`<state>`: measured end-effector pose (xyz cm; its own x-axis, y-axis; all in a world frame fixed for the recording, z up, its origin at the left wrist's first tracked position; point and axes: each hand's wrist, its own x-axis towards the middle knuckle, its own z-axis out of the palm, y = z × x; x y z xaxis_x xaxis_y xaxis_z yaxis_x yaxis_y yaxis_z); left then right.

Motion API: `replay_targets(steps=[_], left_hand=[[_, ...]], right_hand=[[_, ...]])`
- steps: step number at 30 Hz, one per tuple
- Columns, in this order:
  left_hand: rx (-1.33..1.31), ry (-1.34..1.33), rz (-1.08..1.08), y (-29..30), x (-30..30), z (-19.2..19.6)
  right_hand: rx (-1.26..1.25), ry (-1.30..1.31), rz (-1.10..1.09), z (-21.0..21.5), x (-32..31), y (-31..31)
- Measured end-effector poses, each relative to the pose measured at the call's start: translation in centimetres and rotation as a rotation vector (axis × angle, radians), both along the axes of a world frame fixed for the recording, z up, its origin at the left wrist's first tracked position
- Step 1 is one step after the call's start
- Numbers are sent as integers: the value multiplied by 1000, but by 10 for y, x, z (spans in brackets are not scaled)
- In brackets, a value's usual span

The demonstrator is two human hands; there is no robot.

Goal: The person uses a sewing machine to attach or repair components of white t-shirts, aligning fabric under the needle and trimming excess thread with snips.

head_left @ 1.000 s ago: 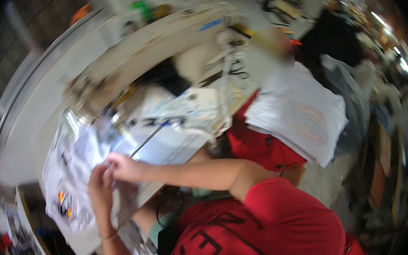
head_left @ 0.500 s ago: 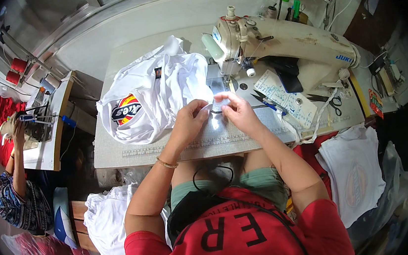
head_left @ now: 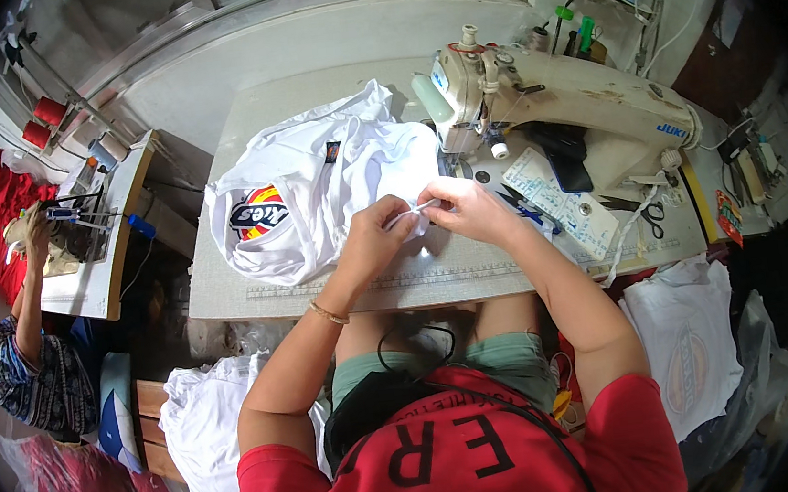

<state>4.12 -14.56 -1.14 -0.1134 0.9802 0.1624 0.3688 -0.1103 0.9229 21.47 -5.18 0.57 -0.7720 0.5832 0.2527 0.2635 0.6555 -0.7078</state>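
A white T-shirt (head_left: 359,168) with a colourful round print lies bunched on the table, left of the sewing machine's needle. My left hand (head_left: 377,238) is closed in a pinch on a thin white edge of it, near the table's front. Close beside it, my right hand (head_left: 472,209) pinches the same edge, fingertips almost touching the left ones. A narrow strip of white cloth shows between the fingers. The sewing machine (head_left: 550,85) stands just beyond my right hand, which hides part of its metal plate.
Scissors (head_left: 652,212), a dark phone (head_left: 572,170) and a written card (head_left: 557,200) lie right of my hands. White garments (head_left: 205,415) are heaped below the table at left, with another white shirt (head_left: 687,340) at right. A co-worker (head_left: 28,371) works at another machine on the far left.
My fingertips have come together on the shirt's edge; a gap between them has closed. The whole view has shifted slightly. The shirt keeps its place on the table.
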Motion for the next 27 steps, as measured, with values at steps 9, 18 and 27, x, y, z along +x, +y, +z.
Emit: replay_targets(steps=[9,18,27], left_hand=[[163,80,94,5,12,-12],[569,604,30,-1,15,5],[398,702,-27,-19,66,-33]], right_hand=[[-314,157,-17,-16,8,-6],[-107,94,55,-23,18,-9],[364,-39,169,-29,30,10]])
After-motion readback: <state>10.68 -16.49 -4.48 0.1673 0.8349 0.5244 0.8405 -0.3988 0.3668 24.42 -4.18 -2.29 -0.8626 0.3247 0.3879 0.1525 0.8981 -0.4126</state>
